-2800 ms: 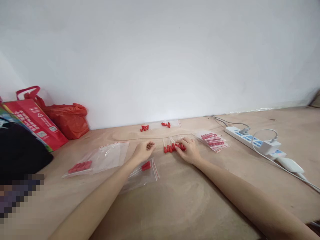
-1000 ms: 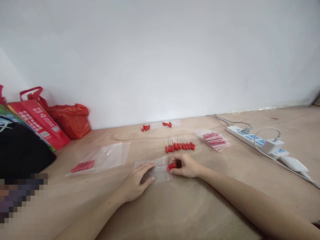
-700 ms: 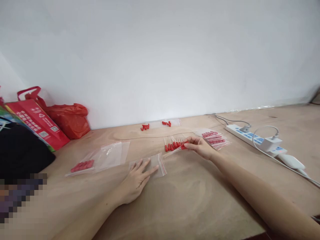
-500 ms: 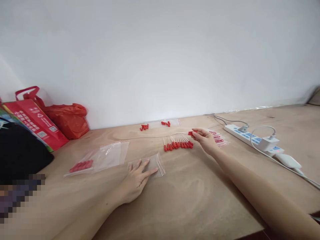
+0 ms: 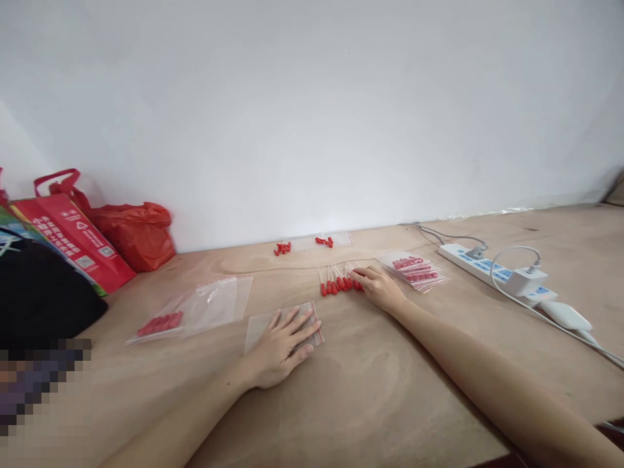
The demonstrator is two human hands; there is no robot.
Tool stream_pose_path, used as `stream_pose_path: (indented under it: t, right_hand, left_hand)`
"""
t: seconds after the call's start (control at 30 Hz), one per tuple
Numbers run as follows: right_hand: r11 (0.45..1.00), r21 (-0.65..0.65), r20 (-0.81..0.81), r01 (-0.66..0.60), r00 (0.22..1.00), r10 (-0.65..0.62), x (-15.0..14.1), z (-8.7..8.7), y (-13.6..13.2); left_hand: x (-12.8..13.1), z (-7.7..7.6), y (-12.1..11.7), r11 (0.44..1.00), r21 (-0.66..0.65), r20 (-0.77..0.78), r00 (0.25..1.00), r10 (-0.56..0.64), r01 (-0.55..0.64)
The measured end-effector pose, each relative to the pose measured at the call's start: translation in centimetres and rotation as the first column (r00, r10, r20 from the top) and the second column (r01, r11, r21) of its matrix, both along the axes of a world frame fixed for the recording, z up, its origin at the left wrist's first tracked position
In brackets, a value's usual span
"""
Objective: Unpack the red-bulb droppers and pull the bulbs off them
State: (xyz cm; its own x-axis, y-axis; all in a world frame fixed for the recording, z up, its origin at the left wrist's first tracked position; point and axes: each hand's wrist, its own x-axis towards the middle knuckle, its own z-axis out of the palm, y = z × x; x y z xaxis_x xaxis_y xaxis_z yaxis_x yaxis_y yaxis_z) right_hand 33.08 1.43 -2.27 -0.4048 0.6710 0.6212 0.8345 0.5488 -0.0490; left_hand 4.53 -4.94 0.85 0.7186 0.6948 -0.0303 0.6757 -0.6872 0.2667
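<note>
My left hand (image 5: 285,341) lies flat with fingers spread on a small clear zip bag (image 5: 258,324) on the wooden table. My right hand (image 5: 379,287) rests on the right end of a row of thin clear sticks with red tips (image 5: 335,283); its fingertips touch them, and I cannot see whether one is pinched. A stack of filled zip bags (image 5: 414,270) lies just right of that hand.
A larger clear bag holding red pieces (image 5: 195,311) lies at left. Red bags (image 5: 127,234) and a black object (image 5: 39,292) stand far left. A white power strip (image 5: 497,274) with cables lies at right. Loose red tips (image 5: 302,246) sit by the wall.
My right hand carried a red-tipped stick from the bag's mouth out toward the stacked bags, then came down onto the row of sticks. My left hand stayed flat on the small bag.
</note>
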Motion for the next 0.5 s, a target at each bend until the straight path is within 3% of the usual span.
stream_pose_path:
  t: [0.17, 0.33, 0.5]
  right_hand:
    - [0.999, -0.037, 0.115, -0.005, 0.993, 0.01, -0.1, 0.2, -0.2]
    - [0.996, -0.019, 0.005, 0.086, 0.996, -0.086, -0.4, 0.5, -0.8]
    - [0.966, 0.007, -0.123, 0.259, 0.959, -0.256, -0.1, 0.6, -1.1]
  left_hand:
    - [0.0, 0.2, -0.4, 0.99, 0.057, 0.061, 0.991, 0.123, -0.126]
    - [-1.6, 0.7, 0.9, 0.901, 0.183, 0.229, 0.908, 0.351, -0.394]
    - [-4.2, 0.4, 2.7, 0.858, 0.061, 0.296, 0.83, 0.473, -0.51]
